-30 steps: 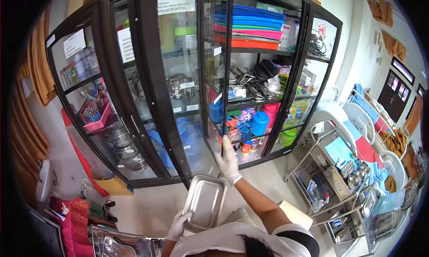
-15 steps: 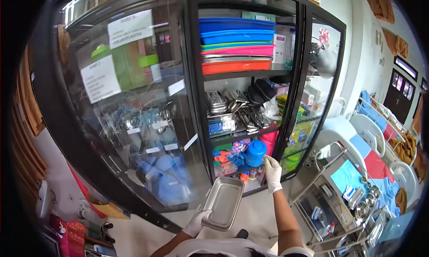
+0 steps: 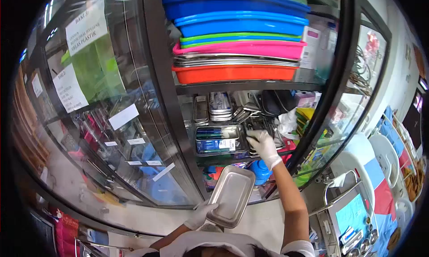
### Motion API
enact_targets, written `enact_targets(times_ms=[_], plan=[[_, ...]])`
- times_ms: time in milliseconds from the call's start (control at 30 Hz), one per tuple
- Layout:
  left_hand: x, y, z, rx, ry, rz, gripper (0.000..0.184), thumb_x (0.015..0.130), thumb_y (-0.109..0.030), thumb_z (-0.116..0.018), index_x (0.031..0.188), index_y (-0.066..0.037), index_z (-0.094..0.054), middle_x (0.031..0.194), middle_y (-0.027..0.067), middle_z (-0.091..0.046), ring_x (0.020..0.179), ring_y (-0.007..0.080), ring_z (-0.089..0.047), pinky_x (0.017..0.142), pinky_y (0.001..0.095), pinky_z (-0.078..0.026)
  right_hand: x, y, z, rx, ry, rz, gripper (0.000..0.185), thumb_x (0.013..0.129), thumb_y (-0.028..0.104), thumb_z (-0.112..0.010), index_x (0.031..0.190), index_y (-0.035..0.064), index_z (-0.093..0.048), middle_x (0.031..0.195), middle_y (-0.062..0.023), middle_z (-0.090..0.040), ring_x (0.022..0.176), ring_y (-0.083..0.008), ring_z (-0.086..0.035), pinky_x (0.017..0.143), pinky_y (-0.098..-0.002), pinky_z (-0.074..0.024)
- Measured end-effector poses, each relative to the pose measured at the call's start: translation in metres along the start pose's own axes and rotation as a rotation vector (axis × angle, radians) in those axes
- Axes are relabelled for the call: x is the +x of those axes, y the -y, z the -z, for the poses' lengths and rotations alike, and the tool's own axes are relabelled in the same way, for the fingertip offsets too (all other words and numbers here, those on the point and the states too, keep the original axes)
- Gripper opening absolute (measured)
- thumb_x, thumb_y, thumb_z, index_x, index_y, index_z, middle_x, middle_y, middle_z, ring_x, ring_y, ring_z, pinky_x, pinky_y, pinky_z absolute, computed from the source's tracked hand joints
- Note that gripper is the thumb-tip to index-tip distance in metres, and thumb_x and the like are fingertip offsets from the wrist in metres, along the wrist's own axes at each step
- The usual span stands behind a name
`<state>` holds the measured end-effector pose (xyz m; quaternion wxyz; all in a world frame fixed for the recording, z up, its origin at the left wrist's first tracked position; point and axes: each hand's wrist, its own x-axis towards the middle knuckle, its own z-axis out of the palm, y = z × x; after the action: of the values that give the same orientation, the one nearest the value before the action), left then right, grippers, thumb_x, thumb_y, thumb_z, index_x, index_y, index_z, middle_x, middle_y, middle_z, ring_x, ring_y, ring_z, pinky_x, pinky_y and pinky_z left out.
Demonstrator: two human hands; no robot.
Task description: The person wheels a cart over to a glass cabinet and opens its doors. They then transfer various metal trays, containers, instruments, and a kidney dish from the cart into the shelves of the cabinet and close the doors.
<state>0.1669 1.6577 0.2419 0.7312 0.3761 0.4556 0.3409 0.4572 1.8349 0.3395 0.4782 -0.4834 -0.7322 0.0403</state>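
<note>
My left hand (image 3: 201,216), in a white glove, grips the lower left edge of an empty rectangular metal tray (image 3: 231,194), held tilted in front of the cabinet. My gloved right hand (image 3: 264,146) reaches in over the middle shelf, its fingers pointing left and slightly apart. Under and behind it lie several metal instruments (image 3: 255,123); whether the fingertips touch them I cannot tell. Just left of that hand is a metal tray (image 3: 242,145) with blue packets (image 3: 213,145) in it. Stacked small metal trays (image 3: 220,107) stand behind.
Above, a shelf holds stacked blue, pink and red plastic trays (image 3: 237,73). A glass door (image 3: 107,123) with paper labels is at the left. A blue container (image 3: 260,171) sits on the shelf below. At the right stand a trolley with metal bowls (image 3: 353,246) and a bed (image 3: 357,154).
My view has moved closer to the cabinet. The right hand has gone from in front of the blue container up to the instrument shelf. The left hand still holds the metal tray.
</note>
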Motion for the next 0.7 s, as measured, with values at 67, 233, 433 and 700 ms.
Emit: enact_targets(times_ms=[67,233,433,700], plan=[[0.014,-0.01,-0.005,-0.065,0.029,-0.024,0.032,0.086,-0.017,-0.055,0.113,0.001,-0.057,0.099,0.0064,-0.061,0.087,0.0113,-0.054,0.08,0.0213,-0.04,0.031,-0.004,-0.01,-0.024,0.054,0.021,0.025,0.075,0.01,-0.066,0.098,0.0013,-0.067,0.091,-0.0113,-0.067,0.079,-0.026,-0.062,0.073,-0.0309,-0.0481],[0.054,-0.035,-0.013,-0.156,0.051,-0.132,0.035,0.086,-0.017,-0.055,0.117,0.001,-0.055,0.104,0.0072,-0.059,0.093,0.0131,-0.052,0.086,0.0226,-0.038,0.105,-0.043,-0.051,-0.137,0.199,0.065,0.03,0.075,0.014,-0.066,0.103,0.0036,-0.066,0.1,-0.0119,-0.065,0.085,-0.0287,-0.061,0.077,-0.0327,-0.0478],[0.073,-0.056,-0.024,-0.172,-0.023,-0.213,0.042,0.085,-0.015,-0.054,0.124,0.002,-0.05,0.115,0.0081,-0.056,0.104,0.0154,-0.05,0.092,0.0247,-0.037,0.159,-0.089,-0.106,-0.216,0.379,0.069,0.035,0.075,0.023,-0.067,0.106,0.0048,-0.065,0.105,-0.0126,-0.064,0.091,-0.0297,-0.06,0.08,-0.0344,-0.0472],[0.084,-0.075,-0.067,-0.298,-0.144,-0.281,0.048,0.083,-0.015,-0.055,0.126,0.003,-0.047,0.118,0.0099,-0.056,0.106,0.017,-0.051,0.095,0.0263,-0.036,0.181,-0.125,-0.138,-0.384,0.331,0.326,0.043,0.073,0.036,-0.068,0.101,0.0044,-0.065,0.103,-0.0112,-0.064,0.09,-0.0296,-0.06,0.082,-0.0351,-0.0461]])
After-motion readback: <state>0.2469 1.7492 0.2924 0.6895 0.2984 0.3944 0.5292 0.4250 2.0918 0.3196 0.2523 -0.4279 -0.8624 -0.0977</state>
